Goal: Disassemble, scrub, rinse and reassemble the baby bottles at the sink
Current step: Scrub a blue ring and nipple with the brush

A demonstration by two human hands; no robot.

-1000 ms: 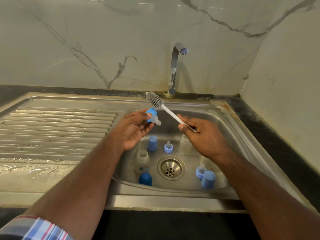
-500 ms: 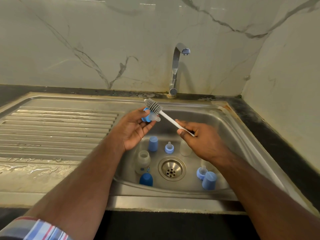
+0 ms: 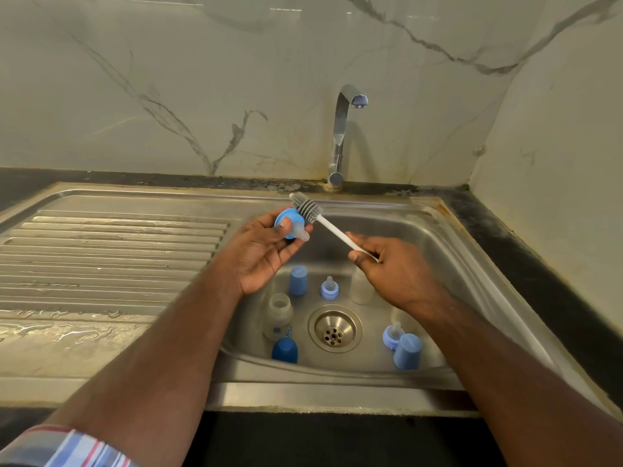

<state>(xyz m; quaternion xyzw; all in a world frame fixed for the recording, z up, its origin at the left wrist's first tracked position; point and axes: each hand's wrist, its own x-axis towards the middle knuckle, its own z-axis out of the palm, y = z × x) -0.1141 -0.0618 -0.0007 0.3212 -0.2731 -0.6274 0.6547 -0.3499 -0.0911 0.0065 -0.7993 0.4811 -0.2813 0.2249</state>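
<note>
**Scrubbing a teat ring over the basin**

At the far left lies the ribbed draining board [image 3: 111,244], wet along its near edge. Next comes the left hand [image 3: 259,254], fingers and thumb curled round a blue collar with its clear teat [image 3: 292,225], held up above the sink [image 3: 448,251] with the teat pointing right. Against the collar's top edge sits the grey head of the bottle brush [image 3: 306,207]; its white handle slants down to the right hand [image 3: 391,267], which pinches the handle's end between thumb and fingers.

Below, in the basin: a clear bottle [image 3: 278,315] standing open, a dark blue cap [image 3: 285,350], a light blue cap [image 3: 298,280], a second collar and teat [image 3: 330,288], another clear bottle [image 3: 361,288], the drain [image 3: 334,329], then a third collar [image 3: 392,335] beside a pale cap [image 3: 408,351]. The tap [image 3: 342,129] shows no water running.

To scrub well, I judge the left hand should turn the collar slowly while the brush works round the rim and threads, then inside the teat, with a firmer hold nearer the bristles so the long handle does not flex
</note>
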